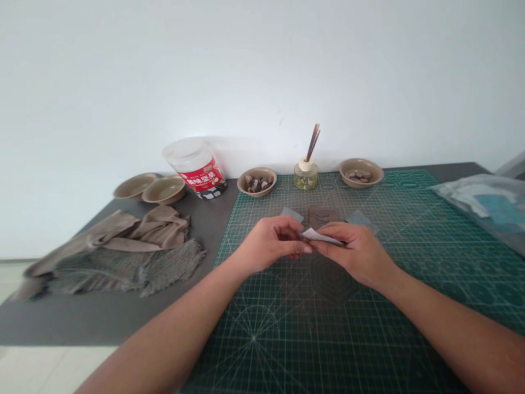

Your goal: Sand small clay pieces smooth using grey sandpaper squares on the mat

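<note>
White piece (319,236): long axis 10 to 4 o'clock
Right hand (361,249): nearer, pinching it
Left hand (271,241): part-curled, at its 10 o'clock tip; can't tell if gripping

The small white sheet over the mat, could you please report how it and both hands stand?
Right hand: grip closed on small white sheet. Left hand at its left end, contact unclear. Reed diffuser beyond, apart from both hands.
</note>
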`<state>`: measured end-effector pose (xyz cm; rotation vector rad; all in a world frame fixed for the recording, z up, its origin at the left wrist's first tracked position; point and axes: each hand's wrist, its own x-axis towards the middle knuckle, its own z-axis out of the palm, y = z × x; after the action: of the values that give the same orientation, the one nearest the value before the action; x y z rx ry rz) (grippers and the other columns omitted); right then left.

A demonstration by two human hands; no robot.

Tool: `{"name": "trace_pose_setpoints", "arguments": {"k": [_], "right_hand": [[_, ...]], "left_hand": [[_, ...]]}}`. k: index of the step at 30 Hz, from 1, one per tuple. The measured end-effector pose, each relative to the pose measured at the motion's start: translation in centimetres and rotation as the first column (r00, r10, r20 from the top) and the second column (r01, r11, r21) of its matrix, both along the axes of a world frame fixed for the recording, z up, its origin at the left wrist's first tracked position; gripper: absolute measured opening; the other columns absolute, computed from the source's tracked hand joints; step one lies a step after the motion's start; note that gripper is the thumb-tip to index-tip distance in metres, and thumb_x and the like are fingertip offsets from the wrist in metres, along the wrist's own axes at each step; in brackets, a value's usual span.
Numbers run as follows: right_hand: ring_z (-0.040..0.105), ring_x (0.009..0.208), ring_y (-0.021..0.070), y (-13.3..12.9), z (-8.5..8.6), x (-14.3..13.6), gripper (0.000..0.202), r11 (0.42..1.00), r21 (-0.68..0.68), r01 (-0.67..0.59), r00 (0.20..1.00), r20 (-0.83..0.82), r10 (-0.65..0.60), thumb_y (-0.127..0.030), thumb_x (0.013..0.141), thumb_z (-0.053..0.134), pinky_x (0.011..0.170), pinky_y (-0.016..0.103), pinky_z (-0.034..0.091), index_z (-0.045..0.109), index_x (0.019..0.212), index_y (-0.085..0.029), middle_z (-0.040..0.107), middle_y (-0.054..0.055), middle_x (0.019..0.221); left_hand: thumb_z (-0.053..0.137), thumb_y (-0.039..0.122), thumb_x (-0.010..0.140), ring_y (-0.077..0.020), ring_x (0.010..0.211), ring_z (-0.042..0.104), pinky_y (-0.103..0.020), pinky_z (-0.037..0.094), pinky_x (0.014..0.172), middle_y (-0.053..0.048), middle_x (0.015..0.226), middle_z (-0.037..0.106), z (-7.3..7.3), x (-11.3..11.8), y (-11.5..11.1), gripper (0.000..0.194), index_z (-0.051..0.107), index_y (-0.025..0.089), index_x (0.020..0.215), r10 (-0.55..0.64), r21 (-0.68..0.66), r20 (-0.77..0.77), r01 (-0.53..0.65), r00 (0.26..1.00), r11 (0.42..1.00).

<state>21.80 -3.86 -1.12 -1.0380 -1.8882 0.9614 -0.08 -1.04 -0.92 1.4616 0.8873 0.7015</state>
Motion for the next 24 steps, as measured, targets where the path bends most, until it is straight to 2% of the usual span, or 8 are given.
{"name": "trace_pose_setpoints", "arguments": {"k": [5,9,14,18,22,24], "right_hand": [[0.072,0.093,0.0195,-0.20,-0.25,-0.11,0.017,0.996,0.092,0.017,1.000,0.008,-0.018,-0.026,0.091,0.069,0.085,0.031,0.056,0.080,0.104,-0.027,0.078,0.003,0.104],[0.073,0.091,0.0189,-0.45,-0.32,-0.25,0.019,0.999,0.054,-0.004,1.000,0.010,0.003,-0.023,0.090,0.069,0.083,0.030,0.057,0.080,0.105,-0.028,0.078,0.002,0.102],[0.072,0.092,0.0184,-0.26,-0.41,-0.04,0.020,0.996,0.085,-0.005,1.000,0.000,0.005,-0.025,0.092,0.068,0.084,0.030,0.056,0.079,0.108,-0.028,0.078,0.002,0.103],[0.072,0.089,0.0178,-0.14,-0.51,0.09,0.020,0.997,0.070,-0.045,0.999,0.012,0.044,-0.025,0.091,0.068,0.080,0.029,0.056,0.080,0.106,-0.028,0.077,0.002,0.101],[0.072,0.090,0.0176,-0.30,-0.50,-0.02,0.021,0.993,0.117,-0.008,1.000,0.022,0.006,-0.023,0.090,0.068,0.082,0.029,0.056,0.079,0.107,-0.028,0.077,0.002,0.103],[0.071,0.089,0.0171,-0.42,-0.44,-0.11,0.020,0.996,0.090,-0.029,1.000,0.009,0.028,-0.022,0.089,0.069,0.081,0.028,0.055,0.080,0.105,-0.027,0.077,0.002,0.101]], "left_hand": [[0.085,0.021,0.071,-0.0140,0.070,0.070,-0.024,0.054,0.065,-0.003,0.078,0.075,-0.30,0.02,0.06,0.025,0.069,0.015,0.089,0.000,-0.002,0.025,0.000,1.000,1.000],[0.083,0.018,0.072,-0.0152,0.076,0.072,-0.026,0.056,0.070,-0.003,0.083,0.076,-0.47,-0.01,0.22,0.024,0.071,0.015,0.092,-0.009,0.005,0.056,0.008,0.998,1.000],[0.085,0.023,0.071,-0.0137,0.064,0.069,-0.024,0.053,0.061,-0.002,0.073,0.074,-0.25,0.02,0.10,0.023,0.072,0.015,0.088,0.007,0.010,0.001,-0.007,1.000,1.000],[0.086,0.024,0.070,-0.0158,0.071,0.071,-0.026,0.055,0.065,-0.004,0.079,0.076,-0.25,0.10,0.02,0.025,0.073,0.016,0.090,-0.006,0.005,0.010,0.006,1.000,1.000],[0.087,0.024,0.068,-0.0133,0.064,0.068,-0.023,0.053,0.059,-0.002,0.073,0.074,-0.29,0.13,0.05,0.024,0.073,0.015,0.086,0.016,0.017,-0.007,-0.016,1.000,1.000],[0.087,0.020,0.068,-0.0131,0.065,0.069,-0.022,0.053,0.061,-0.002,0.073,0.075,-0.31,0.13,0.03,0.025,0.074,0.015,0.088,0.019,0.022,0.012,-0.019,1.000,1.000]]}}
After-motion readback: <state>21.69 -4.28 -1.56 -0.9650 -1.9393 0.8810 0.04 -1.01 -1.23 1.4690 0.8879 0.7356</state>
